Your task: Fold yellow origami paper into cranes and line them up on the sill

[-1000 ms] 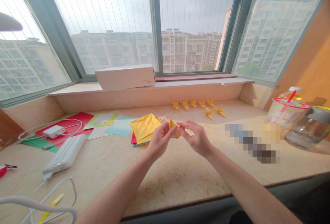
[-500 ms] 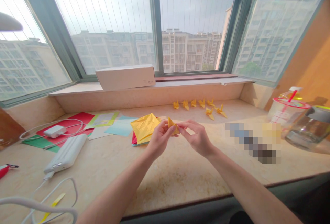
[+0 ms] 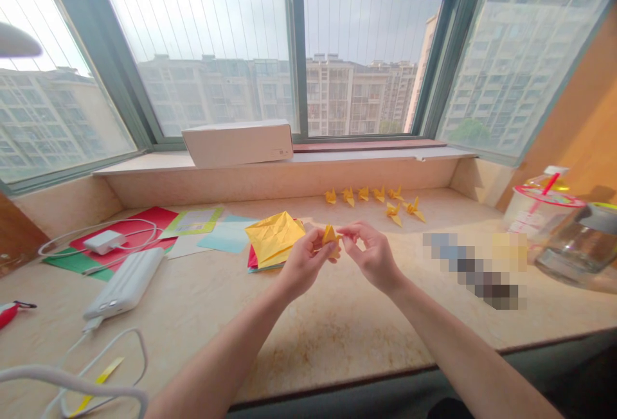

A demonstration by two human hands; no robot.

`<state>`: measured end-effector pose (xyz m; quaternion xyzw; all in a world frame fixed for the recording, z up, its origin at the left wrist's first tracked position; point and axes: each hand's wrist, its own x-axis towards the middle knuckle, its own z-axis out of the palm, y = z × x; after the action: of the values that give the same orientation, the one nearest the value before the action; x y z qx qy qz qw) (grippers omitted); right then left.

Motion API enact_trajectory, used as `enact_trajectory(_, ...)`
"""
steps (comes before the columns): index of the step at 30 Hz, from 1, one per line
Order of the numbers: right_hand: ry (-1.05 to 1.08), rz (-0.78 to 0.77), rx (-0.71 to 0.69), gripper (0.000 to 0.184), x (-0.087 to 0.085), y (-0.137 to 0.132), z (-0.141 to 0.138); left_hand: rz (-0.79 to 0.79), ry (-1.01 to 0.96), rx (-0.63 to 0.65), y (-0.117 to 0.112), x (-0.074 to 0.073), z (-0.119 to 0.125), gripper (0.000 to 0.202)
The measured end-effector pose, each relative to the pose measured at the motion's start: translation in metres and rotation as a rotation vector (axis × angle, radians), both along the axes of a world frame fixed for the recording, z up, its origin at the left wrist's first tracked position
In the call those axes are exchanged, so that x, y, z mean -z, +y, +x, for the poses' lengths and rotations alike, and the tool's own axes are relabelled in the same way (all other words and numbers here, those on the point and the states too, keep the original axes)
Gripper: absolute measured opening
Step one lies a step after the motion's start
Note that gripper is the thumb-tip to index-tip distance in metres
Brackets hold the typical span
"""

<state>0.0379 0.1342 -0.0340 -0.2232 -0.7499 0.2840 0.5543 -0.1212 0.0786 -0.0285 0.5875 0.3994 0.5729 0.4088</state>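
A green-framed window (image 3: 366, 53) fills the upper half of the frame, above a pale marble ledge (image 3: 337, 342) that runs across the lower half. A white cardboard box (image 3: 237, 144) stands on the raised sill at upper centre. Right of centre, a row of yellow origami cranes (image 3: 371, 197) stands on the ledge. At centre left lie a red paper sheet (image 3: 130, 226) and other coloured sheets, with a white power bank (image 3: 124, 284) near them. At right stand a plastic cup (image 3: 542, 210) and a glass jar (image 3: 578, 249). A creased yellow paper sheet (image 3: 274, 239) lies at centre, just left of the hands. The left hand (image 3: 303, 265) and right hand (image 3: 373, 258) are raised above the ledge, both partly closed, with fingertips pinching a small folded yellow paper piece (image 3: 330, 236) between them at centre. The step in hand appears to be fine folding; the piece's small size calls for controlled fingertip pressure from both hands.
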Motion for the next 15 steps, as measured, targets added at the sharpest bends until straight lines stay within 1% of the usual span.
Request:
enact_trajectory(3,-0.02,-0.026,-0.005,0.016,0.0001,0.0006,0.0002,0.011,0.012,-0.021,-0.0003,-0.0003,0.0004,0.024)
enact_trajectory(8,-0.067,-0.114,-0.002,0.019,-0.0041,0.0006,0.0027,0.015,0.04,-0.054,-0.0009,-0.0011,-0.0007,0.023)
enact_trajectory(12,-0.123,-0.131,-0.02,0.023,-0.0067,-0.0008,0.0035,-0.013,0.055,-0.037,-0.0009,-0.0001,-0.0017,0.023)
enact_trajectory(15,-0.139,-0.125,-0.005,0.023,-0.0068,-0.0013,0.003,-0.02,0.041,-0.016,-0.0016,-0.0007,-0.0001,0.027)
